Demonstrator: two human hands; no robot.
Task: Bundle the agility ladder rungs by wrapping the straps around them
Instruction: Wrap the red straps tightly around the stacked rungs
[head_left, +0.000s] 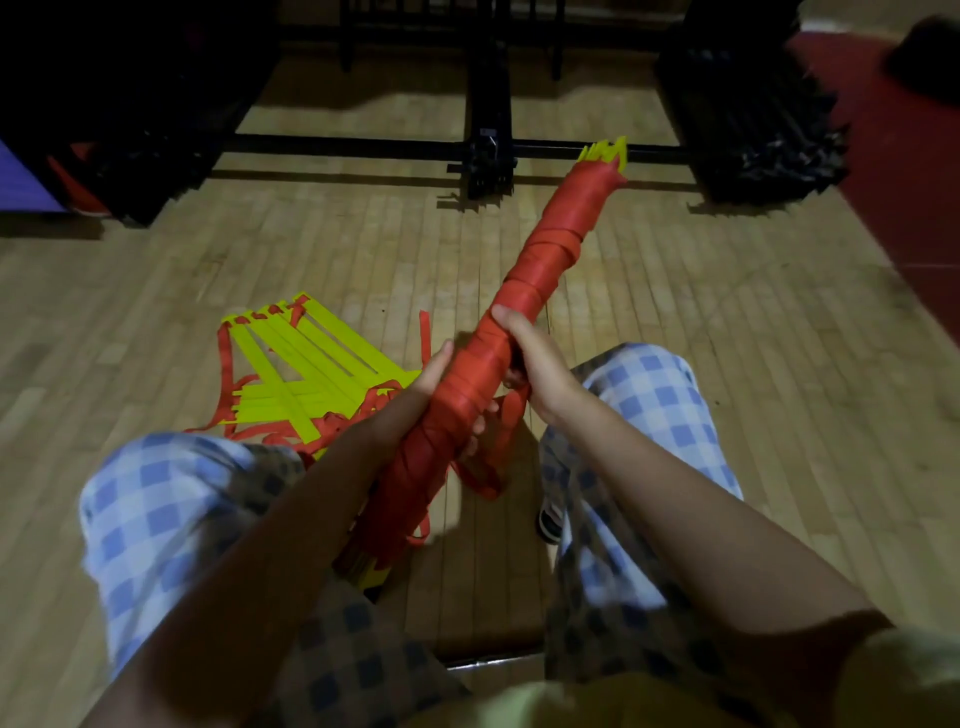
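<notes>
I held the bundle (524, 322) over my knees, left hand (434, 376) wrapped under it, right hand (535, 369) clamped around it and a loose strap (498, 441). A second ladder (301, 374) lay tangled on the floor (675, 322) beside my left knee.

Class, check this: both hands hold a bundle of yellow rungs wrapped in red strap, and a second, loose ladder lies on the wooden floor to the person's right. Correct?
Not quite. The head view shows the loose ladder on the floor to the person's left, not right. The rest holds: the left hand and right hand both grip the red-wrapped bundle.
</notes>
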